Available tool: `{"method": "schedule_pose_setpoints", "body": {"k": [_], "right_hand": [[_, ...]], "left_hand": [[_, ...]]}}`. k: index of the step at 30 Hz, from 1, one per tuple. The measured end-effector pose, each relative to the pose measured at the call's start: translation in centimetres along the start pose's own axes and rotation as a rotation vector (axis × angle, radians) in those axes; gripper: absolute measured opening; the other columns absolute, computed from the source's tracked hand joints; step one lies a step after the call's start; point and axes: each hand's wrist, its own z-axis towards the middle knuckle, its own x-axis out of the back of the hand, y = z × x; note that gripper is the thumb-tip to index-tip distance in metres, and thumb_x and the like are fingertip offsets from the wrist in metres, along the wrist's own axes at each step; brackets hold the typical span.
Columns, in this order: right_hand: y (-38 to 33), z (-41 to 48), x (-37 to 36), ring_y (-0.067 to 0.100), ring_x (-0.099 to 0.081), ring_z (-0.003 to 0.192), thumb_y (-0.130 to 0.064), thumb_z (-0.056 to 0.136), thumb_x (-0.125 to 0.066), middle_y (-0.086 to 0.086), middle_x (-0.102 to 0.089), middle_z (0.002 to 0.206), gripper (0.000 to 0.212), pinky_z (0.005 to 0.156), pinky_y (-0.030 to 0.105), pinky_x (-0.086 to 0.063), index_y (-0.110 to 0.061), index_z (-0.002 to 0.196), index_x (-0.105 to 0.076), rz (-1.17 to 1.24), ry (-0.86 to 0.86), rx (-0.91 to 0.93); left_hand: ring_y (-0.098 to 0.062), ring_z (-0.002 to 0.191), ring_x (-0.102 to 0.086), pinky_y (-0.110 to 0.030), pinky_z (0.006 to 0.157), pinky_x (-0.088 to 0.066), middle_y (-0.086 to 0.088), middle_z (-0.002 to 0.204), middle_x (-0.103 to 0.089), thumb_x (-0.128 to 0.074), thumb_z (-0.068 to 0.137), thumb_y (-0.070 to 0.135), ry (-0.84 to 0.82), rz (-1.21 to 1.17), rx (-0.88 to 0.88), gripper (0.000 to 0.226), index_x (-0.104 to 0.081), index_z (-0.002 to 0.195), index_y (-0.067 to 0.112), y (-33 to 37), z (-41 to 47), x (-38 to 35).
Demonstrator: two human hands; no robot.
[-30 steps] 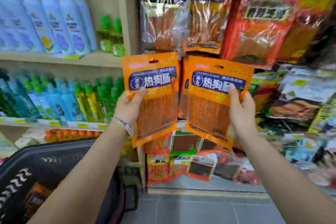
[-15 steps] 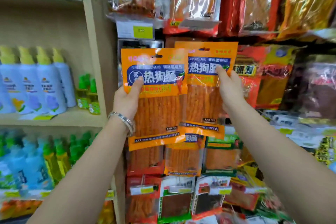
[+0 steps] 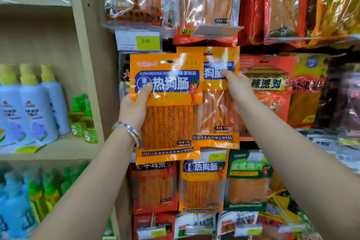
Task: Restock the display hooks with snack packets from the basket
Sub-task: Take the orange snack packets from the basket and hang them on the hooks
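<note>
The left hand (image 3: 134,107), with a silver bangle (image 3: 128,130) on its wrist, pinches an orange snack packet (image 3: 167,115) by its left edge. The thumb lies across the blue label and the fingers are hidden behind. The packet is upright in front of the display wall, and the hang slot at its top is free of any hook. Just right of it and partly behind, the right hand (image 3: 238,89) grips a second orange packet (image 3: 218,111) of the same kind, fingertips clamped on its label. This one is held slightly higher and nearer the wall. Whether its slot has met a hook cannot be told, as no hook shows plainly.

The restocking looks mid-step: two packets are raised to the display, neither is surely hung, and both are left to thread on. The basket is out of view, so what remains in it cannot be counted.

Counts:
- Two packets in hand, one per hand.
- One matching packet (image 3: 202,185) hanging in the row below.
- Two yellow price tags (image 3: 138,41) reading 2.00, one above the left packet and one beneath the right.
- On the left shelf, three pale spray bottles (image 3: 35,107) with yellow caps.
- Beside them, at least two small green-capped bottles (image 3: 81,117).
</note>
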Motion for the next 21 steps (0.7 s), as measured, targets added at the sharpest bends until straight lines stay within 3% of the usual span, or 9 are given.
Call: {"method": "schedule_pose_setpoints", "body": {"k": [3,5,9,11,13,15,16,18,21], "right_hand": [[0.8,0.5,0.0,0.017,-0.051,0.117,-0.044,0.089,-0.058,-0.003,-0.055,0.128,0.053,0.104,0.037,-0.037,-0.012,0.131,-0.051,-0.048,0.022,0.001],[1.7,0.4,0.1,0.015,-0.049,0.118,-0.045,0.087,-0.061,-0.002,-0.051,0.131,0.062,0.104,0.034,-0.038,-0.010,0.135,-0.044,-0.093,0.091,0.080],[3.1,-1.2,0.7,0.004,-0.050,0.098,-0.035,0.086,-0.064,0.001,-0.051,0.114,0.038,0.086,0.015,-0.038,-0.019,0.115,-0.047,-0.139,0.268,0.372],[2.9,-2.1,0.6,-0.007,-0.052,0.081,-0.044,0.087,-0.055,-0.010,-0.057,0.094,0.020,0.073,0.011,-0.039,-0.026,0.097,-0.054,-0.045,0.199,0.372],[2.2,-2.6,0.3,-0.004,-0.053,0.066,-0.051,0.088,-0.050,-0.012,-0.058,0.072,0.029,0.062,0.014,-0.041,-0.023,0.086,-0.059,0.052,0.016,0.306],[1.3,-2.7,0.3,0.002,-0.054,0.063,-0.049,0.090,-0.054,0.005,-0.060,0.071,0.040,0.059,0.016,-0.042,-0.010,0.085,-0.061,0.008,-0.060,0.297],[0.9,-2.6,0.3,0.006,-0.054,0.064,-0.044,0.091,-0.057,0.013,-0.060,0.072,0.039,0.059,0.019,-0.041,-0.006,0.083,-0.060,0.009,-0.051,0.314],[0.1,-2.3,0.7,0.016,-0.050,0.061,-0.037,0.091,-0.059,0.013,-0.054,0.066,0.031,0.058,0.028,-0.040,-0.016,0.069,-0.055,0.025,0.011,0.344],[-0.8,-1.5,1.2,0.034,-0.063,0.084,-0.033,0.092,-0.059,0.019,-0.066,0.087,0.023,0.078,0.049,-0.051,-0.012,0.081,-0.060,0.009,0.066,0.381]], "left_hand": [[-0.028,0.079,-0.071,-0.053,0.081,-0.055,-0.004,0.081,-0.074,-0.067,0.059,0.066,-0.013,0.002,-0.002,0.052,-0.061,0.086,0.022,-0.1,0.1,-0.6],[-0.029,0.081,-0.071,-0.052,0.081,-0.055,0.000,0.078,-0.073,-0.067,0.067,0.063,-0.012,0.011,-0.013,0.042,-0.058,0.083,0.025,-0.4,0.3,-1.2],[-0.029,0.082,-0.070,-0.051,0.082,-0.055,0.003,0.078,-0.073,-0.063,0.074,0.061,-0.026,0.050,-0.034,0.036,-0.060,0.083,0.026,-0.8,0.3,-2.5],[-0.036,0.087,-0.068,-0.053,0.084,-0.053,0.000,0.082,-0.072,-0.063,0.070,0.065,-0.052,0.069,-0.044,0.042,-0.060,0.082,0.025,-0.9,0.1,-3.2],[-0.037,0.092,-0.066,-0.055,0.088,-0.051,-0.005,0.092,-0.067,-0.062,0.061,0.072,-0.083,0.083,-0.051,0.057,-0.061,0.088,0.022,-0.5,-0.3,-4.2],[-0.030,0.103,-0.062,-0.054,0.094,-0.047,-0.005,0.113,-0.065,-0.059,0.055,0.077,-0.114,0.111,-0.054,0.078,-0.062,0.107,0.020,-0.1,-0.8,-5.2],[-0.026,0.106,-0.061,-0.050,0.095,-0.047,-0.002,0.115,-0.066,-0.060,0.058,0.075,-0.127,0.130,-0.090,0.073,-0.061,0.111,0.025,0.2,-1.0,-5.7],[-0.018,0.103,-0.062,-0.038,0.090,-0.051,0.012,0.106,-0.067,-0.068,0.075,0.048,-0.150,0.109,-0.246,0.038,-0.057,0.111,0.040,1.0,-1.0,-6.5],[-0.014,0.130,-0.043,-0.035,0.106,-0.039,0.006,0.139,-0.045,-0.064,0.084,0.005,-0.241,0.109,-0.453,0.080,-0.020,0.144,0.035,2.0,-0.1,-7.0]]}}
